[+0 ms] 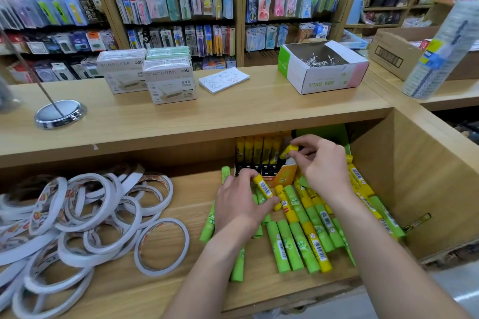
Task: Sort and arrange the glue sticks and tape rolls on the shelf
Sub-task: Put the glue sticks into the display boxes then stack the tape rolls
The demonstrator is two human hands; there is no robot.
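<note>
On the lower shelf lies a loose pile of green glue sticks (pixel 283 250) mixed with yellow glue sticks (pixel 317 248). My left hand (pixel 239 204) grips one yellow glue stick (pixel 263 186) just above the pile. My right hand (pixel 322 166) pinches another yellow glue stick (pixel 288 151) over an orange display box (pixel 281 176) at the shelf's back, where several yellow sticks stand in a row. A heap of white tape rolls (pixel 77 217) covers the shelf's left part.
The wooden counter top (pixel 233 116) above carries two hole-punch boxes (pixel 169 80), a notepad (pixel 224 80), an open box of clips (pixel 322 67) and a chrome stand base (pixel 60 114). A wooden side wall (pixel 427 184) closes the shelf on the right.
</note>
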